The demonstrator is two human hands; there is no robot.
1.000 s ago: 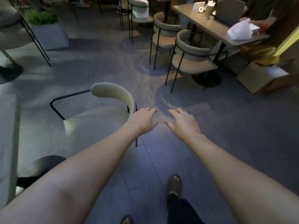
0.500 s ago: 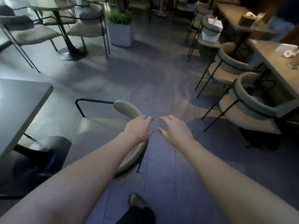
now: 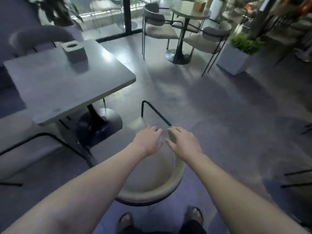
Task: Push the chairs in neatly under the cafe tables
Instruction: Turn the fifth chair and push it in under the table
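Grip's loose: my left hand (image 3: 148, 141) and right hand (image 3: 183, 142) hover spread-fingered over the chair (image 3: 152, 179), just right of the table (image 3: 67, 85).

Cream chair (image 3: 152, 186), black frame; grey table (image 3: 67, 85).

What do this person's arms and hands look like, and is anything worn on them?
Both forearms are bare right up to the frame's edge: no sleeves show. The left hand and right hand carry no gloves, and no watch, ring or bracelet can be made out, though the picture is blurred. Open sandals show on the feet.
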